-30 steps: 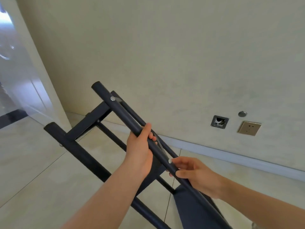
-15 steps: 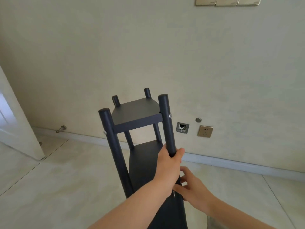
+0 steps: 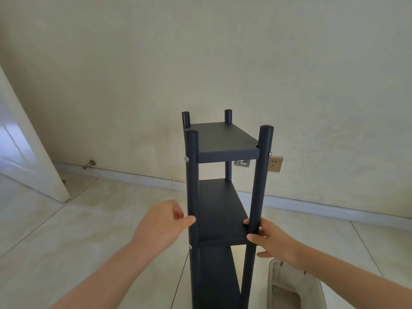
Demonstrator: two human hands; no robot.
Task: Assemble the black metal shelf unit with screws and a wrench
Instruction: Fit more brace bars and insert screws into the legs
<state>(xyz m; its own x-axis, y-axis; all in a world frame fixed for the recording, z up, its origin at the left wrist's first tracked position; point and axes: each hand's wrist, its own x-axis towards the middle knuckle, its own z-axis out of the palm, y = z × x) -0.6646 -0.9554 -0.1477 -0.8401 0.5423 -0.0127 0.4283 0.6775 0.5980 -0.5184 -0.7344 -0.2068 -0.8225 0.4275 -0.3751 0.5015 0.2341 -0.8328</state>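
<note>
Two hands on it: the right hand [image 3: 272, 241] has fingers and thumb wrapped round the front-right post [image 3: 258, 186], while the left hand [image 3: 160, 226] only rests its thumb on the front-left post [image 3: 192, 186], fingers loosely curled beside it. The black shelf unit [image 3: 228, 156] is matte, with round posts, flat shelves and silver screws [image 3: 186, 159] at the corners. It stands upright on the tile floor [image 3: 89, 219] near the wall [image 3: 200, 63], long axis vertical.

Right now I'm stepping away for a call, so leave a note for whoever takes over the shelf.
Left hand: thumb on the left front post; grip unclear.
Right hand: grips the right front post.
Shelf stands upright, three boards fitted, screws showing at the top front corners.
Left: bottom is out of view, no wrench in view; probably check every screw for tightness.
</note>
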